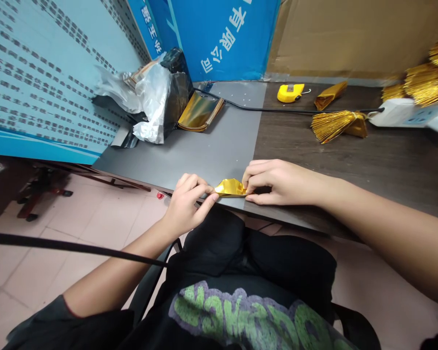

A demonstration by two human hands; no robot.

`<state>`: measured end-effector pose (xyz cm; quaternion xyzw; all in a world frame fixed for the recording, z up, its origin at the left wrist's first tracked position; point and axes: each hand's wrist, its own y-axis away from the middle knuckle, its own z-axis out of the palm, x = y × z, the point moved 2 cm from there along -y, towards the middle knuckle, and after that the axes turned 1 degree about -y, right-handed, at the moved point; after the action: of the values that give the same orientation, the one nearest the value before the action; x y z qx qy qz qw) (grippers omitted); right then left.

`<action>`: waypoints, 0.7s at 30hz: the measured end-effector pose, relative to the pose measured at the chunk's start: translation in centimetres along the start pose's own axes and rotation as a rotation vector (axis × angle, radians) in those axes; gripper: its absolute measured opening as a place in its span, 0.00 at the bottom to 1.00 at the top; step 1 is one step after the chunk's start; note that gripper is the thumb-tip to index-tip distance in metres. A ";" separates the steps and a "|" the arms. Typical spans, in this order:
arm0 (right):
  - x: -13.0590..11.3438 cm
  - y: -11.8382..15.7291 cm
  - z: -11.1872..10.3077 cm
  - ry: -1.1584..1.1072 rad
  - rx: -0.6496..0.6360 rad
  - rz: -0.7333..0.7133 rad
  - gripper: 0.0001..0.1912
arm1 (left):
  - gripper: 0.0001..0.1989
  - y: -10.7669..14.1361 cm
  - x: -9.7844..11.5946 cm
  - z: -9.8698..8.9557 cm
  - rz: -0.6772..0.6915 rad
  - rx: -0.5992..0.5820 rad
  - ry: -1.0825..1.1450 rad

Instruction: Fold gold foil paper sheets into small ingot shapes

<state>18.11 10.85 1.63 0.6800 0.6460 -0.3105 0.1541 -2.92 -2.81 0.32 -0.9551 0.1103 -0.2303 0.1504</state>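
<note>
Left fingers (208,197): pinched closed on the left tip of the gold foil piece (230,187), thumb under, forefinger over.
Right fingers (248,181): curled shut over the right end of the piece, pressing it onto the worktop (211,146).
Left hand (188,204): hangs off the near edge of the worktop.
Right hand (281,182): rests on the worktop, just right of the piece.
Step in hand: apparently creasing a fold, both ends held.
Next move calls for: firm pressure along the crease while the ends stay aligned.
Piece, place: at the near edge of the worktop, between the hands.
Long axis: left to right, along that edge; pointed tip leftward.
Beyond the piece: gold tassel (336,125), yellow tape measure (290,92), foil sheets (199,113).
</note>
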 end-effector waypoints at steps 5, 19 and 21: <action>0.1 -0.1 0.0 -0.001 0.011 0.069 0.11 | 0.11 -0.4 0.3 -0.2 -0.002 -0.080 -0.142; -0.1 -0.4 0.5 0.080 0.025 0.272 0.12 | 0.11 -2.1 0.2 -1.0 -0.029 -0.253 -0.187; -0.2 -0.4 0.5 0.103 0.020 0.301 0.14 | 0.12 -2.5 0.1 -1.1 -0.041 -0.278 -0.197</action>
<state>17.60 10.41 1.49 0.7857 0.5407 -0.2552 0.1590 -2.98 -0.79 2.17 -0.9867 0.1064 -0.1211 0.0221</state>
